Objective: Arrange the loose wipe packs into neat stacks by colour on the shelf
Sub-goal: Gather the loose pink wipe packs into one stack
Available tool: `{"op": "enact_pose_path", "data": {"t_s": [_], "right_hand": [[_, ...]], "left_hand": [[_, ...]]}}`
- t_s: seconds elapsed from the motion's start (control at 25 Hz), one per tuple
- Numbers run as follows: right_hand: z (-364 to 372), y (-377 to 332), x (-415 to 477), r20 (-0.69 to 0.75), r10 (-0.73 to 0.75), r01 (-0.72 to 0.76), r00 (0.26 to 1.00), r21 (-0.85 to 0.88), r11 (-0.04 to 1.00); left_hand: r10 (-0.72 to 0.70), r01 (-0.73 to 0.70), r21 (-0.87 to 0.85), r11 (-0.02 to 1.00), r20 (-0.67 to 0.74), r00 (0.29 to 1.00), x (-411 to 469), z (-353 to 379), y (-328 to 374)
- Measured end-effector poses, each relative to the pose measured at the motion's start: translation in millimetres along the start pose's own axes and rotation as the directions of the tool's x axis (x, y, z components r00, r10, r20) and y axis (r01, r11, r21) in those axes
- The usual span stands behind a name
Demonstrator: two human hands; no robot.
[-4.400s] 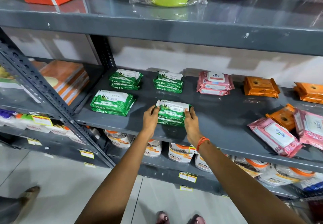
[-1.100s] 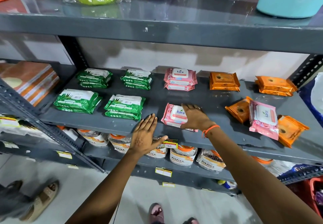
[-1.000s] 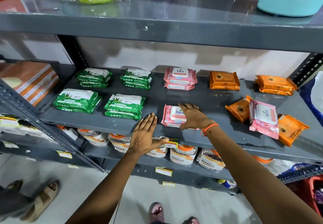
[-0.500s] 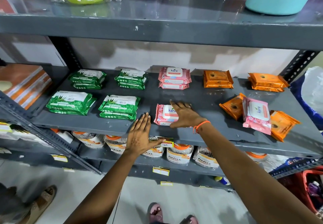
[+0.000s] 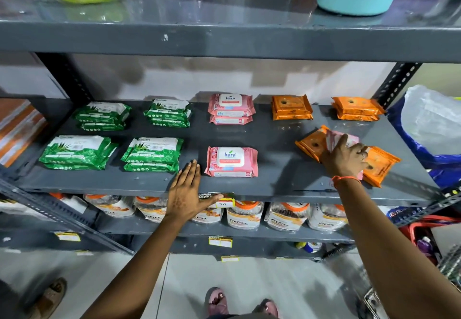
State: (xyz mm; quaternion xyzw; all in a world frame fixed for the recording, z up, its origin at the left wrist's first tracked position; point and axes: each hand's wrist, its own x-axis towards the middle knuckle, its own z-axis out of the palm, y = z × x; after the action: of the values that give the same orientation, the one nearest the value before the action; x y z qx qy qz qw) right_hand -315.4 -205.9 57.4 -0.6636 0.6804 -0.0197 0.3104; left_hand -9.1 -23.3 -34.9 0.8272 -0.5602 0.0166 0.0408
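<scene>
**A:** What is the biggest thing here?

**B:** The grey shelf (image 5: 279, 181); both hands are over its front half. 4 green stacks (image 5: 152, 154) lie on it to the left of the left hand (image 5: 185, 194), 2 at the front and 2 behind them.

**A:** And ahead of that hand?

**B:** A single pink pack (image 5: 232, 161) lies flat just right of its fingertips, not touching them. Further back, in line with it, sits a pink stack (image 5: 230, 108) of 2.

**A:** What about the right side?

**B:** 2 orange stacks (image 5: 291, 108) sit at the back, beyond the right hand (image 5: 344, 159). 2 loose orange packs (image 5: 311, 145) lie skewed at either side of that hand.

**A:** How are the hands?

**B:** The left one is flat and spread, palm down on the shelf's front edge, gripping nothing. The right one is laid over a loose pink pack (image 5: 334, 139), fingers curled at its upper edge; I cannot tell whether it has actually gripped it. That pack rests across the 2 loose orange ones.
</scene>
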Motion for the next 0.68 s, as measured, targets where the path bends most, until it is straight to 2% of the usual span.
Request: {"op": "enact_pose_path", "data": {"t_s": [0.04,0.12,0.24,0.28,0.32,0.36,0.44,0.48,0.68], "right_hand": [[1.2,7.0,5.5,0.032,0.055,-0.057,0.998,0.070,0.996],[-2.4,-4.0,-1.0,0.074,0.096,-0.098,0.993,0.034,0.995],[1.7,-48.7,-13.6,0.042,-0.081,0.089,0.996,-0.234,0.968],[13.2,-56.6,-15.8,0.044,-0.095,0.103,0.994,-0.230,0.968],[28.0,-67.7,-18.0,0.026,-0.083,0.084,0.996,-0.047,0.995],[36.2,-81.8,-24.3,-0.058,-0.148,0.146,0.987,-0.032,0.989],[47.8,-116.4,-29.1,-0.225,-0.308,0.287,0.924,-0.123,0.950],[55.4,-131.9,-31.1,-0.252,-0.367,0.330,0.896,-0.175,0.927],[100.3,-157.3,-51.6,-0.146,-0.441,0.373,0.886,-0.341,0.863]], "left_hand": [[0.000,0.000,-0.002,1.000,-0.002,1.000,0.1,-0.1,-0.2],[0.001,-0.001,-0.006,1.000,-0.005,1.000,0.5,-0.7,-0.3],[0.002,-0.002,0.000,1.000,-0.008,1.000,0.0,-2.0,0.5],[0.003,-0.003,-0.003,1.000,-0.009,1.000,-0.3,-2.7,2.0],[-0.002,0.002,-0.006,1.000,-0.012,1.000,-0.2,-3.7,0.4],[-0.001,0.000,-0.007,1.000,-0.009,1.000,-0.3,-4.3,0.6],[0.010,-0.010,0.011,1.000,-0.004,1.000,-0.4,-5.7,1.9],[0.008,-0.008,0.017,1.000,-0.007,1.000,-0.5,-6.5,1.7],[0.003,-0.004,-0.037,0.999,-0.034,0.999,-1.8,-6.1,-0.2]]}}
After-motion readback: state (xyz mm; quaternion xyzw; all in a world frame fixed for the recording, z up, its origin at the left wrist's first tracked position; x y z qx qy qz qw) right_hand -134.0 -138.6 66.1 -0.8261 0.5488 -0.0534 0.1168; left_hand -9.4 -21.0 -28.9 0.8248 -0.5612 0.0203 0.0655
